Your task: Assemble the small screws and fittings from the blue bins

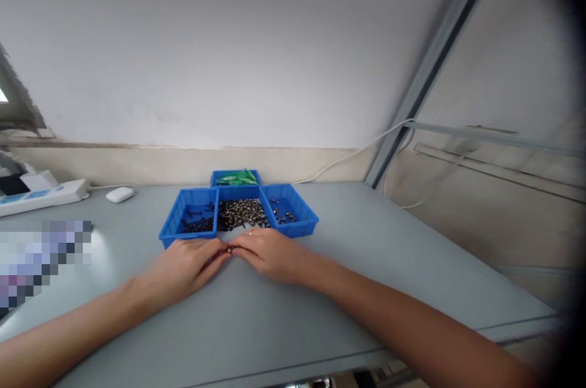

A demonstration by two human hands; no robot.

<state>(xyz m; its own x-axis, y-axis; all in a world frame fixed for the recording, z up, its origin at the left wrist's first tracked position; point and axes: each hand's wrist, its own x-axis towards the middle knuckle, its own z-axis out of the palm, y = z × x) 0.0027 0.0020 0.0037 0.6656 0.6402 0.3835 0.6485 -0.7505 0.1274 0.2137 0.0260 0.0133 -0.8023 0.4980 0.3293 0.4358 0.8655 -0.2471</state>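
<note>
Both hands (pixel 187 261) (pixel 270 251) pinch what seems a metal part (pixel 230 249), with room to the table's front edge (pixel 293 365).

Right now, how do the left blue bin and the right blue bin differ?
The left bin holds dark, slender pieces; the right bin holds shorter, brassy-looking pieces. The left bin's contents pile toward its near side, while the right bin's look fewer and more scattered. Both are blue, open-topped and show some bare floor.
</note>
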